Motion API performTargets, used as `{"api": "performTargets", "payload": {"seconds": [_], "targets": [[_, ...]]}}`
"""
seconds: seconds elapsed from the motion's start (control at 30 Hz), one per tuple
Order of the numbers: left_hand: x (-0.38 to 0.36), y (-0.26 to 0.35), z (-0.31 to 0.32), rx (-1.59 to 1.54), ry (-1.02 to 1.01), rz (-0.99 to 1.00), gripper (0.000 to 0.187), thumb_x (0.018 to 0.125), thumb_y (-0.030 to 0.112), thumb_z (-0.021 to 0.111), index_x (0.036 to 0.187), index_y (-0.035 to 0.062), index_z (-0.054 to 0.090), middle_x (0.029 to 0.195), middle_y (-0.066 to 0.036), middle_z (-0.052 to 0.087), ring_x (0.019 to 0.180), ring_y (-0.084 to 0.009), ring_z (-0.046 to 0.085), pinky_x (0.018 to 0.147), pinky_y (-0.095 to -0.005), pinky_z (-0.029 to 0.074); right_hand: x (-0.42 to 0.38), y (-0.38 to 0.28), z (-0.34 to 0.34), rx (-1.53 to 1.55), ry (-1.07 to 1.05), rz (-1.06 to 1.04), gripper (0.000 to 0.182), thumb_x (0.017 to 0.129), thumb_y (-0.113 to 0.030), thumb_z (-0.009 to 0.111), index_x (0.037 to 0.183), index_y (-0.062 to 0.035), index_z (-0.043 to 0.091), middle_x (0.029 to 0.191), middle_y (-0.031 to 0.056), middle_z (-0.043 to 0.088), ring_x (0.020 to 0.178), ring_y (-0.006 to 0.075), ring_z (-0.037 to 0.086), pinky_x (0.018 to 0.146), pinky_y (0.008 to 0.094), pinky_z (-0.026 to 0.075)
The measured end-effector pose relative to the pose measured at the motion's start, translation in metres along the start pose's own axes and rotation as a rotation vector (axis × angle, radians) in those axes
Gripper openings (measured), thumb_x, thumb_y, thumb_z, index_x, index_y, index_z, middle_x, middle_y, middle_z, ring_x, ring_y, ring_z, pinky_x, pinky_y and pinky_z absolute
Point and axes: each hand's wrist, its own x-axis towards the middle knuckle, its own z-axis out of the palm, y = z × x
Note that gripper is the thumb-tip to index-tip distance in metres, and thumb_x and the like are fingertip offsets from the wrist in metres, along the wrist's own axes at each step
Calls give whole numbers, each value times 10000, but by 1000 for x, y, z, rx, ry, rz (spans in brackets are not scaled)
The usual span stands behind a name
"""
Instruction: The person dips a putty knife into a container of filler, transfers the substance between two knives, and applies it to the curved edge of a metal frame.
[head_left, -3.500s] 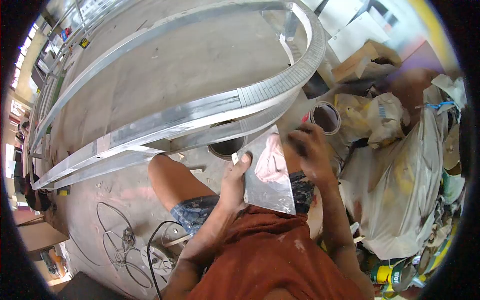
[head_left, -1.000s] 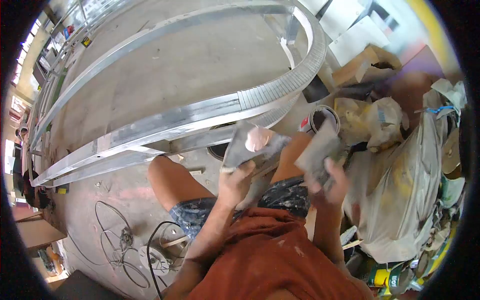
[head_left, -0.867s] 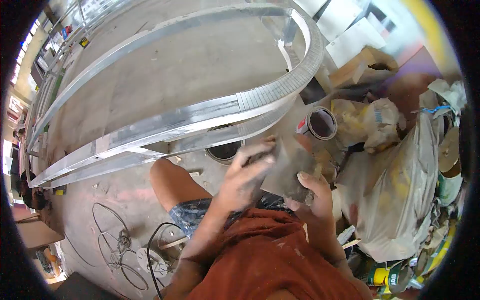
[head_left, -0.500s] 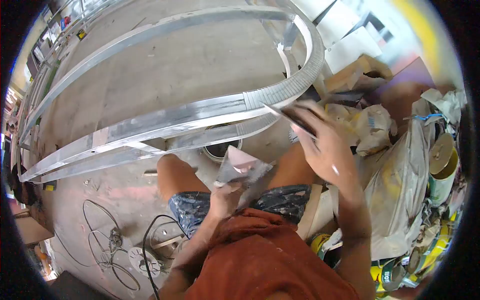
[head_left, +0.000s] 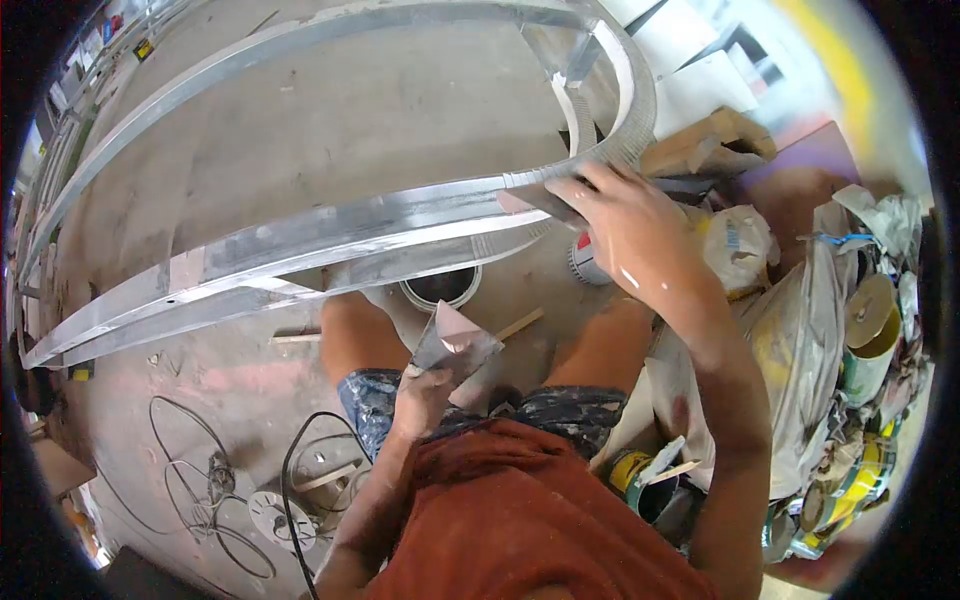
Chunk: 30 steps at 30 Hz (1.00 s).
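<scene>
My right hand (head_left: 640,235) is closed on a flat metal scraper (head_left: 548,200), whose blade lies at the metal frame (head_left: 350,225) where the straight bar meets the ribbed curve. Held low over my lap in my left hand (head_left: 423,398) is a flat plate (head_left: 455,345) with pinkish putty on its upper part. The frame has a grey straight rail and a notched, whitish bend (head_left: 640,110) at the upper right. Part of the blade's far side is hidden by my right fingers.
Beneath the frame stand a bucket (head_left: 440,288) and a can (head_left: 585,262). Cables (head_left: 215,480) lie on the floor at the left. Plastic sheeting (head_left: 790,340), a cardboard box (head_left: 715,145) and paint cans (head_left: 870,340) crowd the right side. A wooden stick (head_left: 522,323) lies near my knees.
The right hand and its scraper have come up and slightly left onto the frame. My left hand with the plate has shifted a little left and down.
</scene>
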Motion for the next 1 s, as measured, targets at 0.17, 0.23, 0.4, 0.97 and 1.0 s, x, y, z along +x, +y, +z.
{"api": "performTargets", "payload": {"seconds": [0.17, 0.23, 0.4, 0.97, 1.0], "targets": [[-6, 3, -4, 398, -75, 146, 452, 787, 24, 531, 1236, -36, 538, 1201, -148, 621, 1102, -321, 596, 1003, -460, 434, -10, 8, 17, -32, -2, -24, 312, 806, -18, 552, 1109, -53, 621, 1038, 118, 566, 1027, 323, 565, 885, 414, 486], [-6, 3, -1, 36, -37, -3, 424, 792, 30, 531, 1211, -34, 555, 1174, -146, 634, 1065, -298, 608, 976, -417, 449, -16, 16, 5, -21, -52, -14, 323, 804, -21, 557, 1118, -56, 622, 1054, 114, 563, 1034, 321, 565, 891, 410, 486], [-3, 4, 6, 44, 22, -3, 415, 773, 45, 562, 1183, -21, 574, 1141, -143, 648, 1011, -275, 622, 888, -373, 474, -6, 39, 15, -20, -8, 26, 411, 786, 0, 569, 1187, -83, 606, 1137, 89, 565, 1069, 316, 549, 926, 391, 472], [-10, -11, 25, -30, 135, 8, 420, 760, 92, 563, 1166, -18, 573, 1057, -129, 659, 956, -290, 638, 862, -400, 497, -40, 96, 8, 23, -19, -22, 406, 812, -13, 540, 1205, -89, 607, 1146, 94, 549, 1117, 327, 520, 945, 412, 465], [-10, -11, 26, -3, 133, -12, 420, 761, 108, 568, 1159, -24, 575, 1053, -132, 660, 949, -285, 639, 852, -397, 499, -37, 100, 5, 68, -18, 20, 406, 812, -16, 544, 1205, -95, 610, 1146, 91, 549, 1126, 325, 515, 947, 408, 466]]}}
